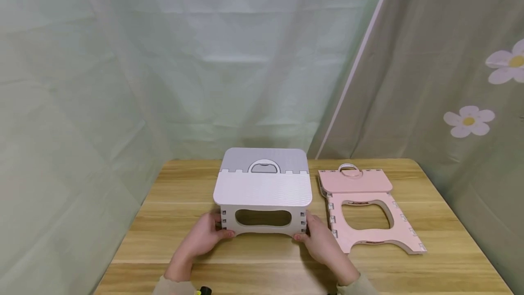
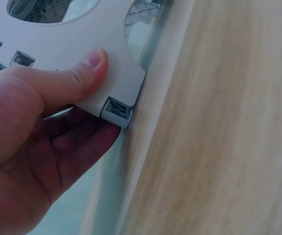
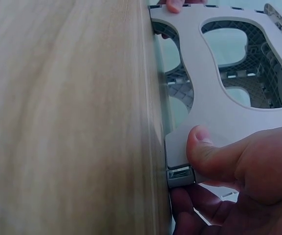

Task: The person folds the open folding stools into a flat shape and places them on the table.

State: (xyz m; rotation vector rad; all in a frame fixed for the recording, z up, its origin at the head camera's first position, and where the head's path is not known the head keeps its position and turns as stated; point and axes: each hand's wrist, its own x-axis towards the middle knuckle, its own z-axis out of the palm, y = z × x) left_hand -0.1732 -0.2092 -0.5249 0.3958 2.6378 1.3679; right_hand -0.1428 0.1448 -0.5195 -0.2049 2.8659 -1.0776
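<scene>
A white folding step stool (image 1: 262, 188) stands unfolded and upright on the wooden table, its top panel level and a handle loop at its middle. My left hand (image 1: 203, 236) grips the lower left corner of its front leg panel. In the left wrist view the thumb (image 2: 89, 73) lies on the panel's face, with the fingers behind its edge. At the lower right corner, my right hand (image 1: 322, 241) holds the same panel. The right wrist view shows that thumb (image 3: 204, 149) on the face and the fingers curled beneath the hinged edge.
A pink folding stool (image 1: 354, 182) lies folded flat on the wooden table (image 1: 163, 222), right of the white one. Pale curtains hang behind and at both sides, with daisy prints (image 1: 468, 122) on the right. A small black object (image 1: 205, 290) shows by the left sleeve.
</scene>
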